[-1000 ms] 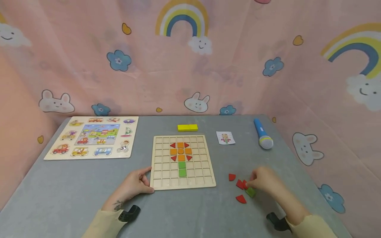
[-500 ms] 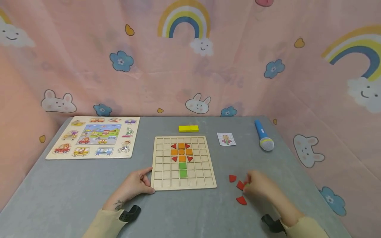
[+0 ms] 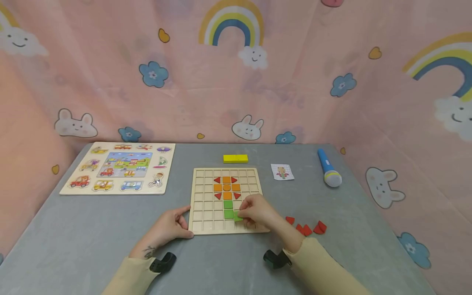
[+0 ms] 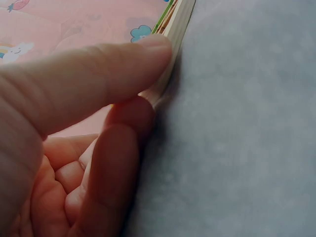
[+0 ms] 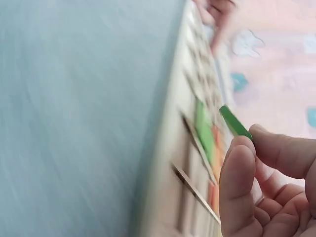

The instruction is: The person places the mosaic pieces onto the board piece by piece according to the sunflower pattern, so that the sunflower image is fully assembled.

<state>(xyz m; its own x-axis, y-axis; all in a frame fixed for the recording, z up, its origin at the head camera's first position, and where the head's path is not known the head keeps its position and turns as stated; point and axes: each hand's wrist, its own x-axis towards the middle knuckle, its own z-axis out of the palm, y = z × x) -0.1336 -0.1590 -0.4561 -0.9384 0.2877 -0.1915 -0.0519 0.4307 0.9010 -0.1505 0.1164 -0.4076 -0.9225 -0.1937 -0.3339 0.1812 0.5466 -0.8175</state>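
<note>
well, the thin, flat green tile, wooden by its look, is pinched between thumb and finger of the right hand, just right of the lower of two green square tiles, near the middle of the frame. from the right wrist it shows tilted, raised over the pale wooden grid board.

to seat it well, i'd level it first, square its sides to the thin ribs, then press from above, since a slanted edge could catch or nudge its neighbours. the left hand grips the board's lower left corner, thumb and finger closed on it; that steadiness should help.

farther out, small red flat pieces lie at lower right, some touching. a white printed paper card sits right of centre, worth a glance for checking the cell. a blue plastic-looking microphone lies beyond it, farther right.
</note>
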